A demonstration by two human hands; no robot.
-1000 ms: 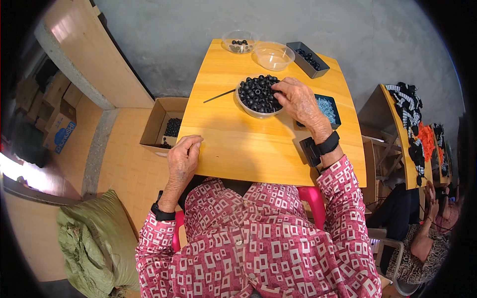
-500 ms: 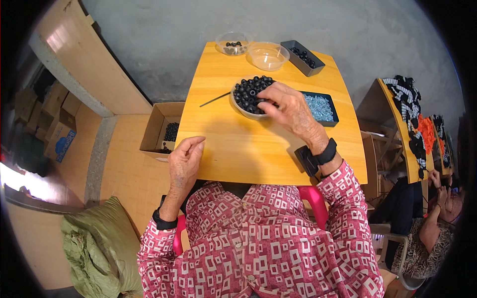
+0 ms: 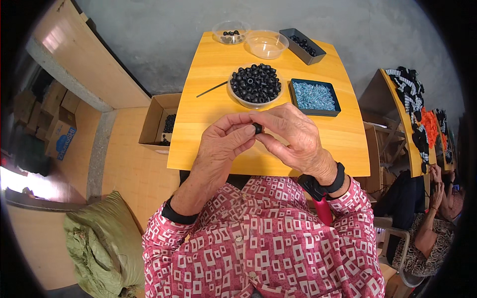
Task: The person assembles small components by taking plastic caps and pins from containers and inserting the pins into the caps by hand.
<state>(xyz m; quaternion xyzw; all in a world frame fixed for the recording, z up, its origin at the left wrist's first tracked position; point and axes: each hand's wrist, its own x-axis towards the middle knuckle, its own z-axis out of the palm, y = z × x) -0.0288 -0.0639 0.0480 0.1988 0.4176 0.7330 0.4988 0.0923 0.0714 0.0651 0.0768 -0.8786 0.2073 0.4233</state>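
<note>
Item 1: black bead (image 3: 257, 128), qty 1, held above the table's near part, in front of the person's body. Sits btwn the fingertips of both hands: L. thumb at its left side, R. index above, R. thumb just below.

Item 2: left hand (image 3: 221, 139), thumb and fingers pinched on the bead; dark band at wrist.

Item 3: right hand (image 3: 295, 136), thumb and index closed about the same bead, other fingers curled (partly hidden behind the index); dark band at wrist too.

Item 4: table (image 3: 198, 149), yellow wood, w/ the following:
- clear bowl (image 3: 256, 106), heaped w/ black beads (image 3: 256, 82), beyond the hands;
- thin dark stick (image 3: 212, 89), left of bowl, near end of it almost at the rim;
- dark tray (image 3: 320, 113), right of bowl, w/ small light-blue bits (image 3: 314, 96);
- far edge, L. to R.: round tub (image 3: 217, 36) w/ a few black beads, second tub (image 3: 267, 47), grey box (image 3: 313, 59) w/ more black beads.

Item 5: room. Grey wall (image 3: 164, 39) behind; carton (image 3: 149, 128) on floor at left, dark beads inside; green sack (image 3: 104, 243), lower left. At right, side table (image 3: 397, 134) w/ striped cloth (image 3: 410, 99) and orange cloth (image 3: 429, 126); co-worker's hands (image 3: 437, 193) nearby.
</note>
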